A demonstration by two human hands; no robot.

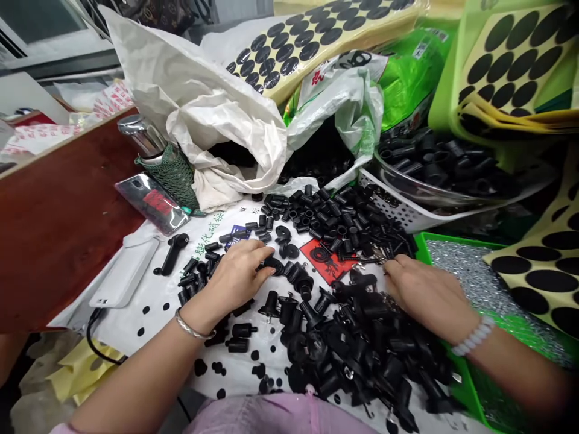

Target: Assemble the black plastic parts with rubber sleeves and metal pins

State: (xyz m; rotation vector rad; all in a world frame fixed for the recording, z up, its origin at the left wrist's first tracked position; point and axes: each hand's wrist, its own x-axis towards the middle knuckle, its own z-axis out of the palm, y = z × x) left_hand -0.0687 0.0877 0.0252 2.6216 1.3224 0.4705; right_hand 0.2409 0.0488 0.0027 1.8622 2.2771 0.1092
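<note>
My left hand [242, 268] pinches a black disc-shaped plastic part [274, 264] between thumb and fingers, just above the white sheet. Short black plastic tubes [199, 271] lie under and beside its wrist. On the right, my right hand [418, 286] has its fingers bent together at a pile of dark screws [392, 238]; whatever its fingertips grip is hidden. Between the hands lies a red card [328, 260] with a black ring on it. Nearer me is a heap of black knob-like parts [344, 337], some with metal pieces sticking out.
Behind the tubes stand a white sack [190, 90] and a bag of black parts [321, 150]. A perforated white basket [402, 208] and a green tray of small metal pieces [465, 277] border the right. A phone [151, 202] and white power bank [126, 271] lie left.
</note>
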